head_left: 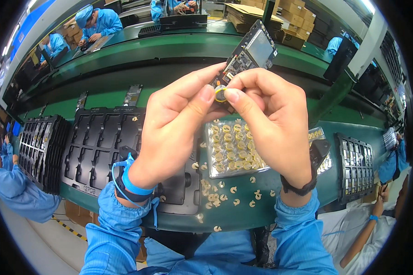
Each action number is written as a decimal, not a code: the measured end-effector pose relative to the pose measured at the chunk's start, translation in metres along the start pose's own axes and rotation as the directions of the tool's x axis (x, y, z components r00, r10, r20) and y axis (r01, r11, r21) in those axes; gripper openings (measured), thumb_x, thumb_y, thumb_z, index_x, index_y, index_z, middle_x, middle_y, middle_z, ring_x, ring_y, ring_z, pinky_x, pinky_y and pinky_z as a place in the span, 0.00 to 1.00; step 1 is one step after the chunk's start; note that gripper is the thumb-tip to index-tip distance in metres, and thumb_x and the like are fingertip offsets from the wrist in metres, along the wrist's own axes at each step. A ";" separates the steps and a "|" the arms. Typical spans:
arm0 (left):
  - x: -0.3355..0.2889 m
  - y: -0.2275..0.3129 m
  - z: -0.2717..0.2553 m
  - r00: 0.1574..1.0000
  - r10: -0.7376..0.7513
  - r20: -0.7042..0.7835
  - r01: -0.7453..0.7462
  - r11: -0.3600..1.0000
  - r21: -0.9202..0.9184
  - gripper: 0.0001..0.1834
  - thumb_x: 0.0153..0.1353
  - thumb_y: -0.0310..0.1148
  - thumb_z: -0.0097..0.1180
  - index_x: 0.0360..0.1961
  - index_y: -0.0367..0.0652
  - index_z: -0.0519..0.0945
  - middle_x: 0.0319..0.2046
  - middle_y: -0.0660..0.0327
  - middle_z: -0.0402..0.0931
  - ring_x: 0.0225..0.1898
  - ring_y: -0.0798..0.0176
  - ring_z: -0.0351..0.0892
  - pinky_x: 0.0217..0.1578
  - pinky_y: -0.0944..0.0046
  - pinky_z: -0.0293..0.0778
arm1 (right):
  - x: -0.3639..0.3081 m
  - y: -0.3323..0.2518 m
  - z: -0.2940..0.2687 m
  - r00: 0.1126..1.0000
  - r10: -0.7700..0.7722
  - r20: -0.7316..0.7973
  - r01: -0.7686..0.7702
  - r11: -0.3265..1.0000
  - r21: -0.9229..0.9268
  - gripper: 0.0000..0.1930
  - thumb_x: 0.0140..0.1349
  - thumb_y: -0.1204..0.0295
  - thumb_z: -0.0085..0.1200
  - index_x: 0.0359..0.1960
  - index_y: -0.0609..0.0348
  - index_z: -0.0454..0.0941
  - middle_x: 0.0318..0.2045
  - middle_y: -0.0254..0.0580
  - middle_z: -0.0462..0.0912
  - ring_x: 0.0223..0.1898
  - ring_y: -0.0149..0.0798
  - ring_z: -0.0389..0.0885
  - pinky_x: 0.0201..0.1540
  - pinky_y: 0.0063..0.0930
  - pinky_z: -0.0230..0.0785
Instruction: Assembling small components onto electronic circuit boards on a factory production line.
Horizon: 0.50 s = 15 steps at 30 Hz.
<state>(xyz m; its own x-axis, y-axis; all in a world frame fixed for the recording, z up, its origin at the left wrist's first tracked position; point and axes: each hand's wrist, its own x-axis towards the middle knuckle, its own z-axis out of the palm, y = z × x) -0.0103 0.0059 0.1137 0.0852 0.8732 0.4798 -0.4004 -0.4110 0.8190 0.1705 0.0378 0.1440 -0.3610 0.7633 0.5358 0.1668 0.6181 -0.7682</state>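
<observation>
In front of me, both hands are raised above the bench around a dark circuit board [243, 63] with a silvery rectangular part at its upper end. My left hand [176, 114] grips the board's lower end, its thumb close to a yellow-rimmed coin cell [220, 94]. My right hand [275, 117] pinches that coin cell between thumb and forefinger, against the lower end of the board. Just below, a clear plastic tray [214, 175] holds rows of yellow-rimmed coin cells. Small pale C-shaped pieces [236, 202] lie scattered nearer me. The contact between cell and board is hidden by the fingertips.
Black moulded trays [91, 158] cover the bench on the left, beside a stack of trays [40, 149] holding boards. Another filled tray [356, 167] is at far right. A green conveyor [170, 52] runs behind. A blue wrist strap with a cord [135, 176] circles my left wrist. Co-workers sit around.
</observation>
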 end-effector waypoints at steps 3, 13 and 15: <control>-0.001 0.001 0.001 1.000 0.006 0.015 -0.006 1.000 -0.005 0.22 0.82 0.30 0.49 0.72 0.30 0.73 0.63 0.50 0.80 0.62 0.58 0.82 0.63 0.55 0.82 | -0.002 -0.002 0.002 1.000 -0.008 -0.017 0.007 0.999 -0.047 0.04 0.71 0.79 0.62 0.41 0.70 0.83 0.25 0.24 0.78 0.28 0.15 0.69 0.32 0.15 0.62; -0.002 0.003 0.009 0.997 0.079 0.007 -0.079 0.995 0.057 0.23 0.77 0.18 0.50 0.71 0.25 0.70 0.62 0.46 0.80 0.62 0.57 0.82 0.65 0.56 0.79 | -0.004 0.000 0.006 0.996 -0.027 -0.080 0.029 0.999 0.028 0.03 0.71 0.82 0.62 0.41 0.70 0.83 0.27 0.26 0.79 0.28 0.14 0.69 0.32 0.12 0.61; -0.002 0.004 0.010 0.997 0.078 -0.001 -0.077 0.995 0.064 0.23 0.77 0.18 0.50 0.72 0.25 0.70 0.62 0.47 0.80 0.62 0.57 0.82 0.65 0.56 0.79 | -0.004 0.001 0.008 0.995 -0.032 -0.090 0.035 0.999 0.033 0.02 0.70 0.82 0.62 0.41 0.70 0.83 0.27 0.26 0.79 0.29 0.15 0.70 0.32 0.12 0.62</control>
<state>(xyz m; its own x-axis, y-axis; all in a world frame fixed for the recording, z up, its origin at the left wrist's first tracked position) -0.0031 0.0001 0.1190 0.0527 0.8390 0.5416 -0.3469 -0.4932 0.7978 0.1652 0.0338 0.1386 -0.2819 0.7569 0.5897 0.1235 0.6381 -0.7600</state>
